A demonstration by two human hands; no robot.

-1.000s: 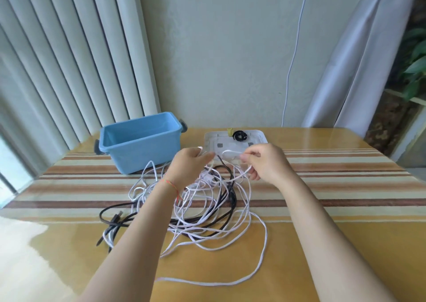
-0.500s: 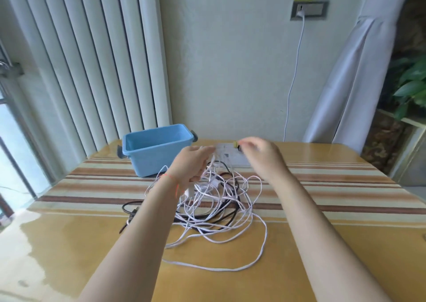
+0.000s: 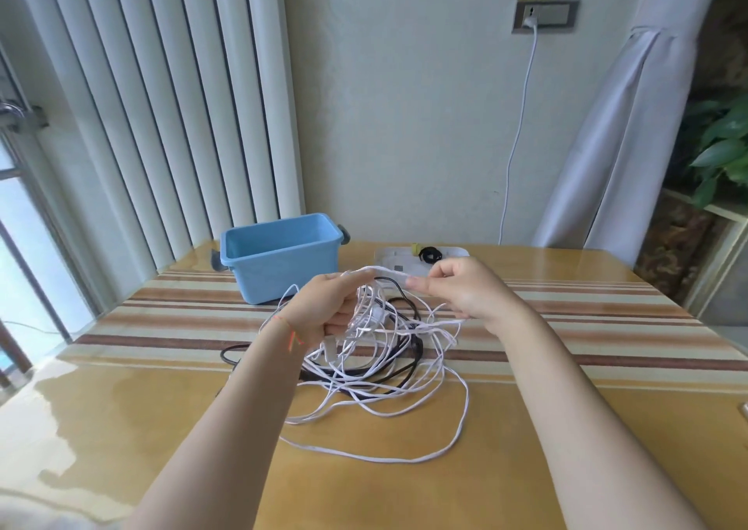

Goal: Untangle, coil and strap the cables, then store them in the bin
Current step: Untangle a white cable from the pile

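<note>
A tangle of white cable (image 3: 388, 376) mixed with a black cable (image 3: 409, 351) lies on the middle of the table, its loops trailing toward me. My left hand (image 3: 324, 307) grips a bunch of white strands lifted above the pile. My right hand (image 3: 457, 291) pinches a white strand that runs across to the left hand. The blue bin (image 3: 279, 258) stands behind my left hand, with nothing seen inside it.
A white tray (image 3: 421, 258) holding a small black coil and a yellow piece sits at the table's back edge. A white cord (image 3: 518, 133) hangs from a wall socket behind. Vertical blinds stand left, a curtain and plant right.
Both hands have lifted the white strands higher off the pile and drawn one strand taut between them. The camera has tilted up, showing more of the wall.
</note>
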